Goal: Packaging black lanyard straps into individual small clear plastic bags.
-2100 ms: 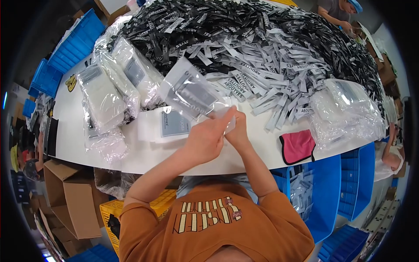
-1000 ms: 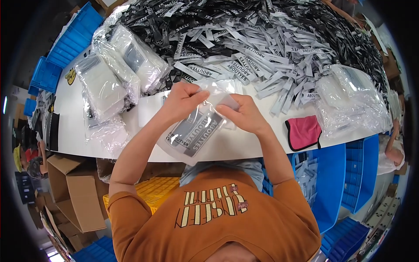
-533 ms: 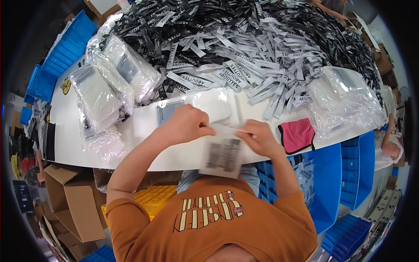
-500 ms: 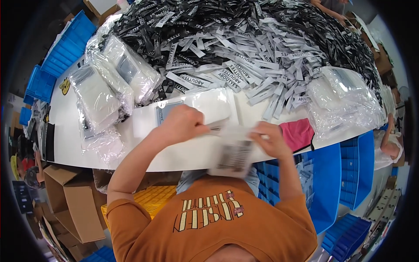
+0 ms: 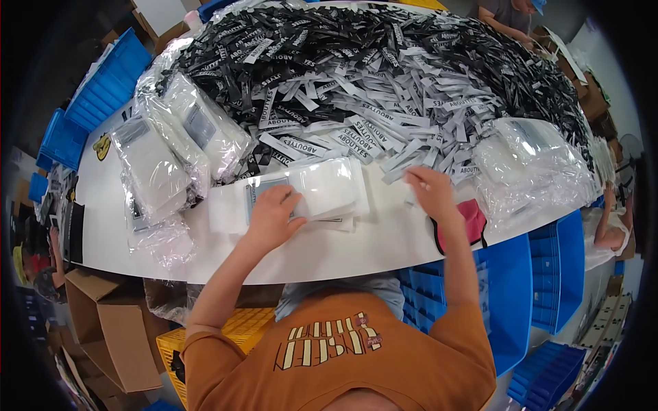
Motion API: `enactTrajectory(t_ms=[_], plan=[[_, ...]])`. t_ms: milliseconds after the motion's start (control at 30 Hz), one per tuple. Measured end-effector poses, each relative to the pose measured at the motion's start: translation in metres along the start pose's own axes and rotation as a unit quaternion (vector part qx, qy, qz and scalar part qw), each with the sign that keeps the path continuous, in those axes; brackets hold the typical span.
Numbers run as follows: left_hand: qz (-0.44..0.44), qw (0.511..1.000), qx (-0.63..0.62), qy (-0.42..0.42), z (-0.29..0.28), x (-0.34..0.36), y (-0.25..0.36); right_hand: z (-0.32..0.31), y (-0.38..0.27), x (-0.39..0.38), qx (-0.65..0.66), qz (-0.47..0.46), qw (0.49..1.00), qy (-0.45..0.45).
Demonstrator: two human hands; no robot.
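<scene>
My left hand lies on a stack of flat clear and white plastic bags on the white table, over a grey printed panel. Its fingers are spread and the thumb stands apart, so it is open. At the near edge of a label pile, my right hand has thumb and fingers drawn together. Loose grey label strips lie at its fingertips; whether one is in the pinch is hard to see. A pink cloth piece with black edging lies partly under my right wrist.
Black labels heap across the far table. Bundles of clear-bagged packs lie left and right. Blue bins and a yellow crate stand below the table edge, with cardboard boxes at left. Other people work nearby.
The printed white bag that hung from my right hand is no longer in it. That hand has moved up to the labels. My left hand has settled flatter on the bag stack.
</scene>
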State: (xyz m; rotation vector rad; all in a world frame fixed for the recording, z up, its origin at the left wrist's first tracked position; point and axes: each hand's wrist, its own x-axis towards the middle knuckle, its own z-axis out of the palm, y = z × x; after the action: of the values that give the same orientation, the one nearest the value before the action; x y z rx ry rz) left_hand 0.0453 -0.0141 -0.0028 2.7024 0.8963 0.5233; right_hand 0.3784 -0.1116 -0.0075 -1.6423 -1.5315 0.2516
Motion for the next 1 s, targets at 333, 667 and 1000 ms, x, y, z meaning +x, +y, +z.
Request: enactTrajectory(t_ms=[333, 667, 1000], plan=[[0.056, 0.992, 0.045, 0.101, 0.021, -0.029, -0.011, 0.101, 0.011, 0.12, -0.212, 0.022, 0.954, -0.212], [0.04, 0.991, 0.051, 0.117, 0.026, -0.025, -0.01, 0.117, 0.002, 0.138, -0.039, 0.037, 0.995, -0.083], [0.037, 0.992, 0.05, 0.11, 0.026, -0.024, -0.007, 0.171, -0.019, 0.166, -0.329, -0.104, 0.92, -0.186]])
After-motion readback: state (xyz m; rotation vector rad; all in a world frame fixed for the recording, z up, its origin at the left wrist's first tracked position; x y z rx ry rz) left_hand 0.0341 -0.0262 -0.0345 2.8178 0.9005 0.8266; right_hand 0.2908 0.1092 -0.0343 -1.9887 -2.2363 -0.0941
